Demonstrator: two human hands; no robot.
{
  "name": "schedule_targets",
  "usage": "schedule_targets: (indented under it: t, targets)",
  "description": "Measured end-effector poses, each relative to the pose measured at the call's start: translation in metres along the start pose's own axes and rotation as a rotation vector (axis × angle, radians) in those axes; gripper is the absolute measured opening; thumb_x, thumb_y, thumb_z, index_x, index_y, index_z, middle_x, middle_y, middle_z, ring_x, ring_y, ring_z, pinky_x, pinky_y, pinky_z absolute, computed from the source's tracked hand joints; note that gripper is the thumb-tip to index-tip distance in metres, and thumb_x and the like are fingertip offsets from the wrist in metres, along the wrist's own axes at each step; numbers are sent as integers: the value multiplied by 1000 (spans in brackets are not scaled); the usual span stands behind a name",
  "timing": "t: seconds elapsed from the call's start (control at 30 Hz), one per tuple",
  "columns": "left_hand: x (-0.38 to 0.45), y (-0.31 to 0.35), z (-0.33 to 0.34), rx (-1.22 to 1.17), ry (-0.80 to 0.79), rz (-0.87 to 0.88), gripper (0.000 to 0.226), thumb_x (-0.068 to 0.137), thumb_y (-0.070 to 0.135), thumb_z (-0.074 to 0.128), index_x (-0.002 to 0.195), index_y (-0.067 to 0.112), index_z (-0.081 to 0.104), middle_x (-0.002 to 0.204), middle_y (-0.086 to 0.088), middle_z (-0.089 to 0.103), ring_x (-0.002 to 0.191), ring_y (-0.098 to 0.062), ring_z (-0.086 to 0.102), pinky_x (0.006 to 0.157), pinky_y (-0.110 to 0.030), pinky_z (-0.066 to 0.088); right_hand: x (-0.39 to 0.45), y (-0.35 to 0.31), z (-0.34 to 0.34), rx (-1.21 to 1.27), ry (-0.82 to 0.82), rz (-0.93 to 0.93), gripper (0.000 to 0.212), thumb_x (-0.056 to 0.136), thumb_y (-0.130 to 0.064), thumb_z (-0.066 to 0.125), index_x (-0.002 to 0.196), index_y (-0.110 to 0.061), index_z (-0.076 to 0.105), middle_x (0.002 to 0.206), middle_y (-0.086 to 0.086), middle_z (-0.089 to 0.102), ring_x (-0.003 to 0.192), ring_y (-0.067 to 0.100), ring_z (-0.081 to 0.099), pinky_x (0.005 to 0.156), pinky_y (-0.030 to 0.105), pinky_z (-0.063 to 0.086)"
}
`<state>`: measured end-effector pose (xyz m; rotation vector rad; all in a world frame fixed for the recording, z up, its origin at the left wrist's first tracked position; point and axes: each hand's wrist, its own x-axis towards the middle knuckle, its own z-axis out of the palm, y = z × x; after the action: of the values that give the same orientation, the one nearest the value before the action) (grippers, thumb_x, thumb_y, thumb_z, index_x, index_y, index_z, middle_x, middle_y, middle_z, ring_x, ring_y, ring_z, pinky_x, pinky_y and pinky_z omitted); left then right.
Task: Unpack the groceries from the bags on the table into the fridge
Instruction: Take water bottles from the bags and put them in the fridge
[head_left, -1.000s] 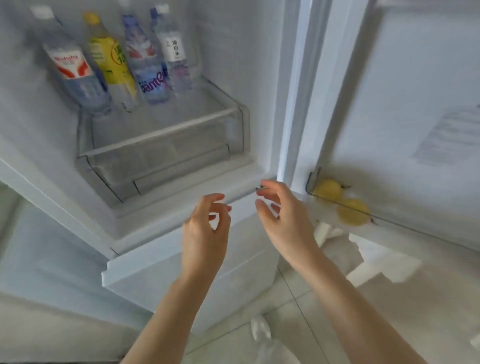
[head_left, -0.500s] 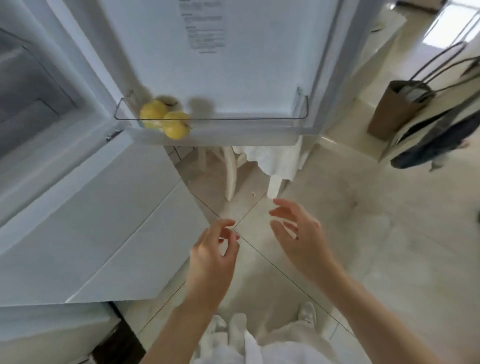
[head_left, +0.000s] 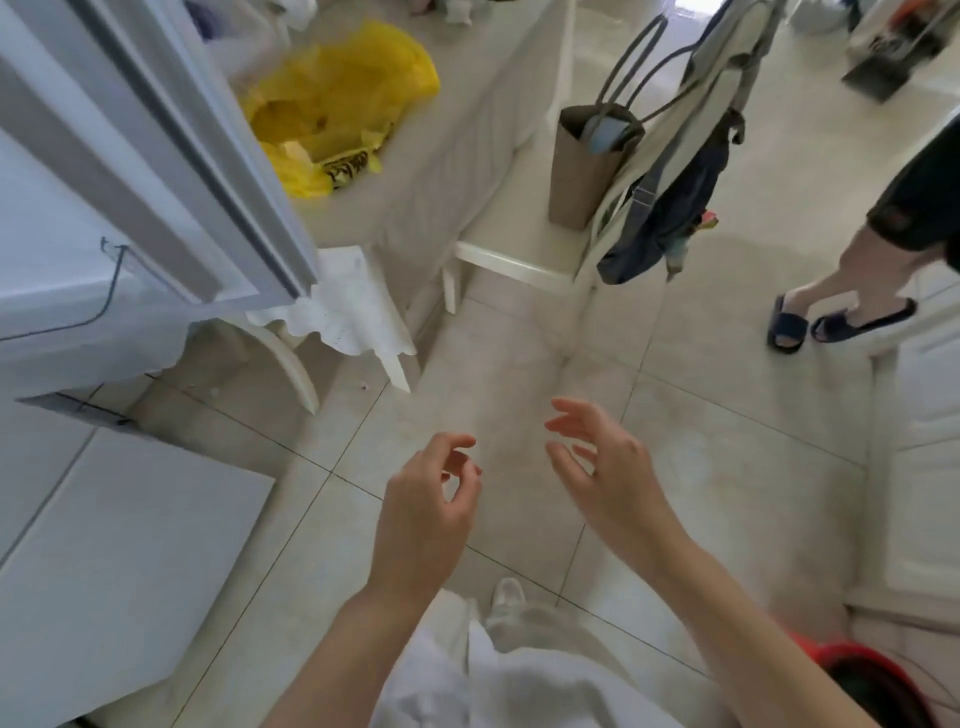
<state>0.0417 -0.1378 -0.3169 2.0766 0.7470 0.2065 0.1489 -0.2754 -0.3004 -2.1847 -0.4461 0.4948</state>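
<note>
My left hand (head_left: 426, 512) and my right hand (head_left: 605, 470) hang in front of me over the tiled floor, both with loosely curled fingers and nothing in them. A crumpled yellow plastic bag (head_left: 337, 98) lies open on the white-clothed table (head_left: 447, 150) at the upper middle. The open fridge door (head_left: 156, 156) stands at the upper left, between me and the table's near end. The lower fridge drawer front (head_left: 104, 561) fills the lower left.
A white chair (head_left: 514, 254) carries a brown paper bag (head_left: 584, 161), with a dark cloth bag (head_left: 670, 213) hanging from its back. Another person's legs in dark slippers (head_left: 836, 322) stand at the right. A red bin (head_left: 862, 675) sits at the lower right.
My view has swung right, from the fridge interior past its door to the table and chair. Both hands stayed empty and dropped away from the fridge.
</note>
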Motion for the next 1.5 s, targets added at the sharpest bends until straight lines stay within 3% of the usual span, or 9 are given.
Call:
schedule_targets:
  t: [0.23, 0.37, 0.6, 0.9, 1.07, 1.23, 1.5]
  targets:
    - [79, 11, 6, 3, 28, -26, 17, 90, 11, 60, 98, 26, 64, 76, 14, 69, 78, 1, 64, 68, -8, 44, 77, 4, -18, -10, -31, 51, 34, 91, -15, 61, 124, -17, 57, 107, -7, 66, 104, 10, 62, 96, 34, 50]
    - [150, 11, 0, -20, 39, -77, 16, 91, 13, 59, 98, 26, 64, 75, 16, 69, 76, 0, 64, 69, -13, 49, 143, -15, -15, -79, -120, 3, 38, 92, -20, 60, 130, -20, 51, 111, -9, 63, 108, 8, 58, 98, 33, 49]
    - [268, 30, -15, -31, 39, -65, 15, 92, 16, 57, 103, 27, 62, 84, 15, 69, 81, 4, 63, 71, -17, 51, 254, -63, -10, -118, -137, -77, 40, 92, -20, 61, 130, -19, 50, 113, -7, 62, 110, 10, 57, 97, 32, 48]
    - [339, 31, -26, -114, 162, -169, 21, 92, 15, 55, 106, 31, 59, 93, 17, 67, 91, 8, 60, 79, -14, 49, 372, -101, 13, -118, -200, -202, 39, 89, -16, 65, 126, -16, 54, 108, -3, 66, 105, 13, 61, 94, 34, 50]
    - [390, 29, -33, -140, 291, -269, 18, 93, 17, 55, 105, 29, 58, 93, 16, 67, 91, 2, 61, 71, -5, 46, 448, -120, 19, -111, -313, -263, 38, 88, -12, 65, 125, -11, 55, 109, 3, 67, 108, 19, 62, 95, 40, 49]
    - [461, 30, -41, -110, 501, -343, 17, 93, 15, 58, 105, 27, 59, 92, 12, 67, 87, 2, 61, 67, -1, 43, 535, -144, 15, -156, -453, -358, 39, 91, -19, 62, 128, -19, 52, 111, -4, 64, 111, 15, 58, 98, 39, 47]
    - [564, 47, -64, -69, 680, -402, 13, 92, 17, 59, 101, 26, 62, 87, 13, 67, 84, 3, 61, 63, -6, 44, 660, -198, 18, -237, -604, -540, 40, 92, -23, 61, 130, -20, 51, 118, -3, 63, 113, 15, 58, 96, 36, 47]
